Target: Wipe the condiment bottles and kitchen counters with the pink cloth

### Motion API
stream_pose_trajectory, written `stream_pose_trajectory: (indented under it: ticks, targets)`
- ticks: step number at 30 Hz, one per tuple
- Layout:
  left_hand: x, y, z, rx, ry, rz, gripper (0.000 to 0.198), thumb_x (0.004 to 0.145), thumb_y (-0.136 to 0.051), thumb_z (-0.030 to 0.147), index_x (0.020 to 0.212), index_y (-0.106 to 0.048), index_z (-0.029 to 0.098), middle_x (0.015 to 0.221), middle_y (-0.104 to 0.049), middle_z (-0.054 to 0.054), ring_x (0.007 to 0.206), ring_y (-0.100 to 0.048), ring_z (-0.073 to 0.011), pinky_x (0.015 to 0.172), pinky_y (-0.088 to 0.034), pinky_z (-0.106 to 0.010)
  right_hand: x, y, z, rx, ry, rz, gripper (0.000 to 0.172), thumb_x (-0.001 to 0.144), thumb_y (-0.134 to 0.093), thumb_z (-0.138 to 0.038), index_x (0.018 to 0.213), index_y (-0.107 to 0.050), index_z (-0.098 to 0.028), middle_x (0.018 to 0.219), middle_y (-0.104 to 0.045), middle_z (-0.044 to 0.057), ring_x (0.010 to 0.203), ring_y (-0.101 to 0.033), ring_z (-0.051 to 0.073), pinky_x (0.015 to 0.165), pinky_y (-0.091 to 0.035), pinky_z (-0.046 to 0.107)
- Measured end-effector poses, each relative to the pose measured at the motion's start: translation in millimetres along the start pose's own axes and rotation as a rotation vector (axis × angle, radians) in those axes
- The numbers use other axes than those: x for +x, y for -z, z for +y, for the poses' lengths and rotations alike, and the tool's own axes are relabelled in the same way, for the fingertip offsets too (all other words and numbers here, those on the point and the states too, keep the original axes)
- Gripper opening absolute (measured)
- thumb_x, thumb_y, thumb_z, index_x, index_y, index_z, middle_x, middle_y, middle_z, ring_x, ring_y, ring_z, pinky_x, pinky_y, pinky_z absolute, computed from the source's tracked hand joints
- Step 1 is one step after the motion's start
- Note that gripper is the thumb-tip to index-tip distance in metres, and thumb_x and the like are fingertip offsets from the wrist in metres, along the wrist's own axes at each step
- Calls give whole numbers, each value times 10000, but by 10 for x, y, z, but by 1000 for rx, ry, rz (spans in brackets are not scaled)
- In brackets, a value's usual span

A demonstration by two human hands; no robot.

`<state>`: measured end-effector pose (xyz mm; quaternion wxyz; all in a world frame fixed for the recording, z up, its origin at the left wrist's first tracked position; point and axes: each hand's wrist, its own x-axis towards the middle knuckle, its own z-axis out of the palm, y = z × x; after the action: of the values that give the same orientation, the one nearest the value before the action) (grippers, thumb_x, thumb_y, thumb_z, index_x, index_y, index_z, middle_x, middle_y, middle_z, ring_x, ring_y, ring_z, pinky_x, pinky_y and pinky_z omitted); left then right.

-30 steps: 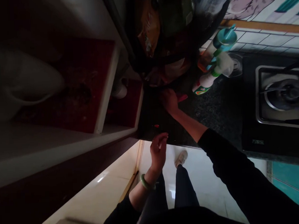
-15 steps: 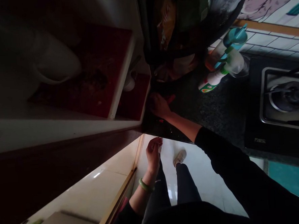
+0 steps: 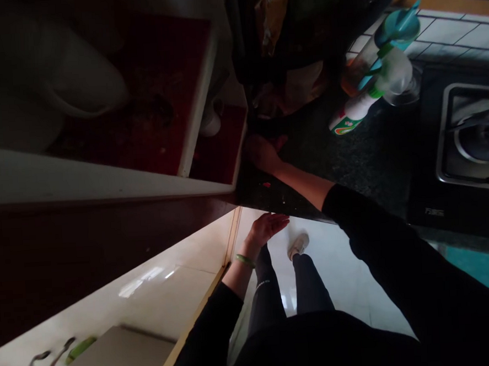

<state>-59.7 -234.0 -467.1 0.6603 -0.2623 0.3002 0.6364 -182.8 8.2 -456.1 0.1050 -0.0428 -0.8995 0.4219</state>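
My right hand is bent over the dark countertop, by the corner of the cupboard. Its fingers look curled, but deep shadow hides their tips and whatever they hold. A dim reddish piece sticks out beside it; I cannot tell whether the hand holds it. Closer to the counter edge lies a small red scrap among pale specks. My left hand, with a green bangle at the wrist, is held just under that edge. Its palm is turned up, fingers stretched out, with nothing visible in it.
Open shelves with red boards rise on the left, holding a white jug. A spray bottle and a blue-topped container stand by the tiled wall. At right is a gas stove. Dark bags sit at the back.
My left hand has moved right and up to the counter edge, its fingers straightening from a curl. My right hand stays at about the same counter spot. The view has shifted slightly.
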Motion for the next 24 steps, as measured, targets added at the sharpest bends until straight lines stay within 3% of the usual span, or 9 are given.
stream_pose_trajectory:
  ticks: [4,7,9,12,15,18,21,24]
  targets:
    - [254,123,75,-47,128,-117,373,987,-479,248,1129,-725,6,1119,-786,-293,1284,-700,-403,1294,-313,-566,-407,75,-273,182,202,-398,270,818,-545,-3,879,-735,-184,1105,-717,73,1081,-658,218,1029,-543,379]
    - [368,177,104,-66,187,-178,424,979,-468,249,1226,-685,-18,1157,-772,-312,1315,-680,-407,1293,-302,-581,-447,225,-429,285,161,-598,321,795,-518,25,890,-745,-181,1001,-732,41,940,-676,176,904,-560,309]
    - [429,189,108,-66,221,-191,464,973,-462,250,1281,-662,-32,1181,-761,-327,1323,-674,-413,1272,-332,-593,-344,247,-482,333,95,-661,349,804,-497,37,922,-751,-171,964,-735,33,873,-667,158,845,-550,279]
    - [509,158,102,-109,250,-202,487,968,-444,233,1351,-651,14,1208,-764,-300,1339,-666,-402,1239,-377,-613,-237,114,-542,333,93,-697,299,815,-529,52,898,-744,-139,941,-737,47,891,-638,158,875,-530,279]
    - [538,101,102,-125,256,-176,483,994,-373,223,1319,-684,47,1216,-768,-275,1334,-670,-386,1200,-417,-615,-368,-10,-641,312,146,-810,283,778,-558,70,805,-724,-159,904,-739,49,922,-616,172,930,-520,296]
    - [526,67,118,-102,263,-141,515,1018,-296,231,1221,-717,15,1182,-767,-288,1342,-660,-386,1172,-437,-603,-605,184,-720,337,65,-917,307,724,-535,66,760,-709,-185,893,-745,35,881,-635,165,881,-541,285]
    - [544,75,140,-116,288,-126,508,1018,-313,252,1222,-713,13,1172,-768,-298,1351,-654,-381,1178,-429,-611,-706,752,-622,444,-159,-832,340,740,-492,13,892,-738,-167,915,-764,22,807,-678,144,787,-575,270]
    - [617,106,153,-149,328,-132,501,1009,-349,254,1324,-675,40,1231,-762,-277,1385,-630,-380,1207,-390,-632,-681,1344,-298,431,-316,-508,298,832,-541,-88,1034,-738,-184,982,-784,26,870,-725,168,832,-613,299]
